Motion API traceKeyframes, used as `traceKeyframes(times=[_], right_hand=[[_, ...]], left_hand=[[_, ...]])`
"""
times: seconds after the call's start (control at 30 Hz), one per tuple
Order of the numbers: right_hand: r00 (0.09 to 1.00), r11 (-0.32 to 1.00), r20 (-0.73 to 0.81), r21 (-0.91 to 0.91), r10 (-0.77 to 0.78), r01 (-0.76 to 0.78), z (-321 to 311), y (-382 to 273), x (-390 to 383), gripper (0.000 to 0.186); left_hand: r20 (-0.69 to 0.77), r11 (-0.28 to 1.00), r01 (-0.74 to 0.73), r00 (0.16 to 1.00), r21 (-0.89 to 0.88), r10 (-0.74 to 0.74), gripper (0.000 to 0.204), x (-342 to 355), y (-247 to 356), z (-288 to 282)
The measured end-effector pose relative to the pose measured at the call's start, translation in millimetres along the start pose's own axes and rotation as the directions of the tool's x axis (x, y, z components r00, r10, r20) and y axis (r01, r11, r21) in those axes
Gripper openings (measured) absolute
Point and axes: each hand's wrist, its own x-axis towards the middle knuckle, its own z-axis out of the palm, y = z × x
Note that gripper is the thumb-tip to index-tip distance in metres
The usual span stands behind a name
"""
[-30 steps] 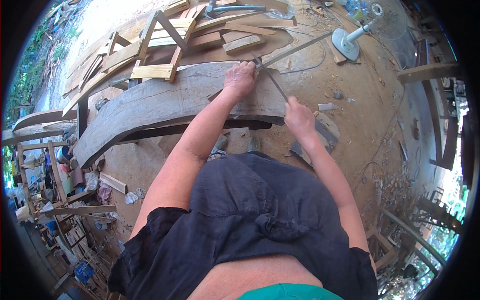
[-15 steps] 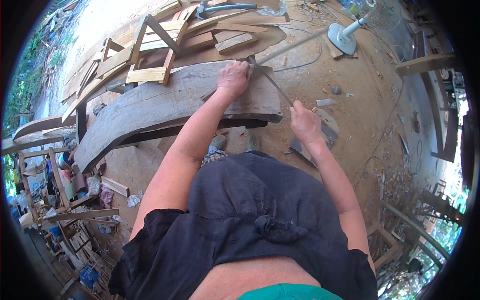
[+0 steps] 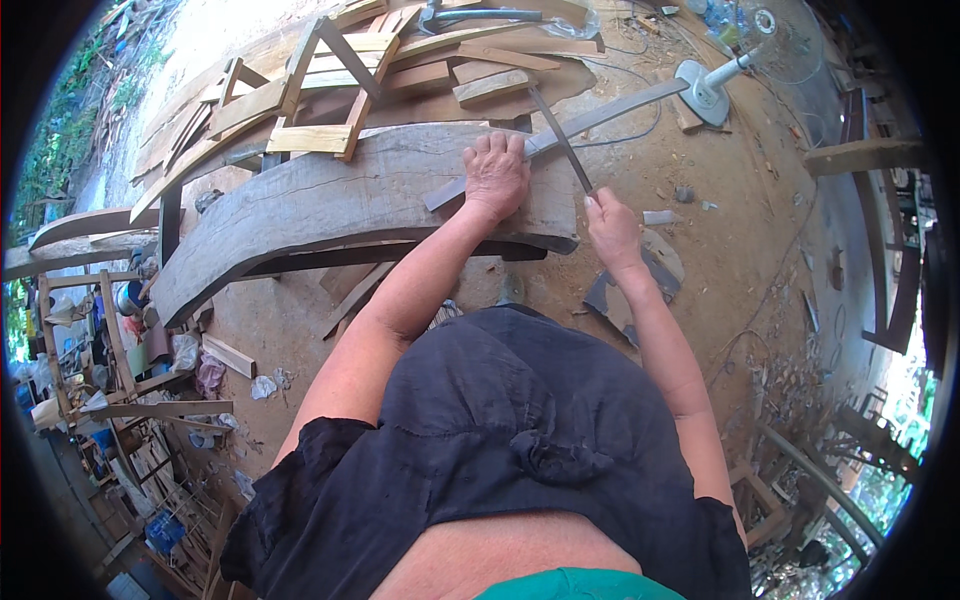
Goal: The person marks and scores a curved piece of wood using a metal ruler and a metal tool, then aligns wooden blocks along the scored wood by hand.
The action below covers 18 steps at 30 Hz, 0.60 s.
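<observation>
My left hand (image 3: 497, 172) is closed over a long, thin grey wooden strip (image 3: 622, 106), holding it on a thick, curved wooden slab (image 3: 300, 195). One end of the strip rests on the slab; the other juts out to the far right, past the slab's edge. In my right hand (image 3: 612, 232) is a long, narrow, dark bar-like tool (image 3: 563, 138), gripped at its near end. The tool slants up and left, crossing over the strip just right of my left hand. Whether it touches the strip I cannot tell, nor its exact kind.
Beyond the slab lie a wooden frame (image 3: 345, 100), several loose boards (image 3: 492, 86) and a hammer (image 3: 485, 15). A white fan (image 3: 705, 92) stands at the far right, with a cable (image 3: 655, 118) on the ground. Scrap wood and bags (image 3: 185, 352) fill the left side.
The strip was blurred and edge-on; now it is sharp with its flat face showing. My left hand is slightly nearer me and further right. The tool's tip has moved away from me, beyond the strip.
</observation>
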Motion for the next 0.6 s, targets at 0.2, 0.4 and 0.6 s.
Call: traceKeyframes(times=[0.2, 0.4, 0.6], right_hand=[[0.999, 0.998, 0.043, -0.064, 0.014, -0.011, 14.9, -0.1, -6.9, 0.020], [0.998, 0.994, 0.061, -0.103, 0.025, -0.018, 24.8, 2.6, -3.1, 0.020], [0.998, 0.993, 0.055, -0.114, 0.021, -0.015, 28.5, 3.8, 2.9, 0.020]], left_hand=[[-0.020, 0.980, -0.005, 1.000, -0.201, 0.001, 0.035, -2.4, -15.7, 6.3], [-0.126, 0.963, -0.002, 0.991, -0.269, -0.033, 0.029, 9.2, -15.1, 11.6], [-0.142, 0.964, -0.005, 0.989, -0.266, -0.034, 0.030, 12.9, -17.4, 16.2]])
